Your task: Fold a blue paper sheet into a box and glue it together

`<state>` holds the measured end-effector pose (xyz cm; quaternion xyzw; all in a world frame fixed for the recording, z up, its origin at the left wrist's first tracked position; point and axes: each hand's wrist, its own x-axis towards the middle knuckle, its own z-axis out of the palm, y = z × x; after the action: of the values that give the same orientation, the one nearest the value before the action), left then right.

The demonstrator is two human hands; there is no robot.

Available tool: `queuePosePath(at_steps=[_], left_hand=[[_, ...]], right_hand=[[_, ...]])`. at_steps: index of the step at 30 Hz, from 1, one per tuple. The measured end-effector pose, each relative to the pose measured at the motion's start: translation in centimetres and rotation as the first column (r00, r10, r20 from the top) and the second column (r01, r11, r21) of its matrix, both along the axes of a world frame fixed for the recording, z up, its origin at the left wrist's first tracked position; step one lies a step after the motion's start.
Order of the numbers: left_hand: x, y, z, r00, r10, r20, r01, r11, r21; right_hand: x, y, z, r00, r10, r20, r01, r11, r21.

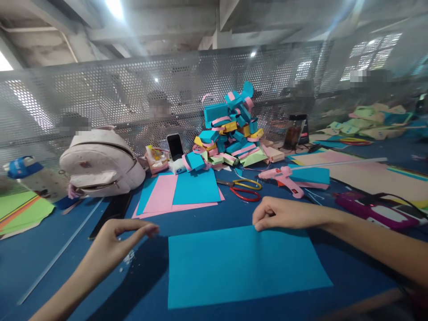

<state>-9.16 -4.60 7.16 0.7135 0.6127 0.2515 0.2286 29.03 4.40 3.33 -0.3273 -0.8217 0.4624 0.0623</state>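
Observation:
A sheet of blue paper [240, 272] lies on the dark blue table in front of me. My right hand [272, 214] is at its far edge, fingers curled in and thumb against them, gripping that edge. To the left of the sheet, my left hand [117, 238] hovers over the table, apart from the paper. Its thumb and forefinger meet at the tips, and nothing shows between them. Beyond the sheet lie scissors [245, 191] with one red and one yellow handle. A pink glue gun [284, 178] rests just behind my right hand.
Pink and blue sheets [194, 187] lie behind the left hand. A pile of folded paper pieces [230, 129] stands against the perforated metal screen [127, 98]. A pale backpack [102, 162], dark phone [112, 211] and bottle [40, 183] are left; a purple device [374, 211] is right.

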Motion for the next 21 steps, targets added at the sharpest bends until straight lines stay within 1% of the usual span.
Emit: queuePosePath(at_steps=[2,4,6,7,8,10,13,16,18,19,21], left_hand=[[1.5,-0.3,-0.3,0.996,-0.088,-0.02,0.089,0.995,0.036],[3.6,-0.7,-0.3,0.978,-0.196,-0.065,0.198,0.98,0.027],[5.7,-1.0,-0.3,0.931,-0.347,-0.111,0.337,0.936,-0.098],[6.5,-1.1,-0.4,0.92,-0.379,-0.103,0.366,0.922,-0.123],[7.0,-1.1,-0.6,0.913,-0.399,-0.09,0.384,0.912,-0.145],[7.4,-0.9,-1.1,0.92,-0.387,-0.062,0.373,0.913,-0.165],[7.1,-0.1,-2.2,0.928,-0.373,-0.001,0.365,0.909,-0.201],[6.9,0.9,-3.0,0.904,-0.418,0.09,0.425,0.856,-0.294],[7.1,1.4,-3.2,0.89,-0.434,0.141,0.456,0.828,-0.326],[7.3,1.6,-3.2,0.886,-0.439,0.147,0.463,0.826,-0.323],[7.9,1.8,-3.0,0.893,-0.437,0.106,0.448,0.843,-0.298]], right_hand=[[-0.6,-0.1,0.0,1.0,0.017,0.014,-0.017,1.0,0.002],[-1.7,-0.4,0.2,0.999,0.038,0.025,-0.039,0.999,0.017],[-2.7,-0.7,0.6,0.997,0.068,0.027,-0.069,0.997,0.028],[-3.0,-0.8,0.8,0.996,0.082,0.026,-0.083,0.996,0.031],[-3.2,-0.9,1.0,0.995,0.092,0.026,-0.093,0.995,0.034],[-3.3,-1.1,1.3,0.995,0.099,0.026,-0.1,0.994,0.043],[-2.8,-1.2,1.6,0.995,0.095,0.027,-0.097,0.994,0.06],[-2.9,-1.0,1.8,0.994,0.108,0.021,-0.109,0.992,0.069],[-3.5,-0.8,1.7,0.992,0.127,0.004,-0.127,0.989,0.075],[-4.0,-0.6,1.6,0.991,0.137,-0.007,-0.136,0.988,0.079],[-5.1,-0.3,1.4,0.987,0.154,-0.036,-0.15,0.985,0.082]])
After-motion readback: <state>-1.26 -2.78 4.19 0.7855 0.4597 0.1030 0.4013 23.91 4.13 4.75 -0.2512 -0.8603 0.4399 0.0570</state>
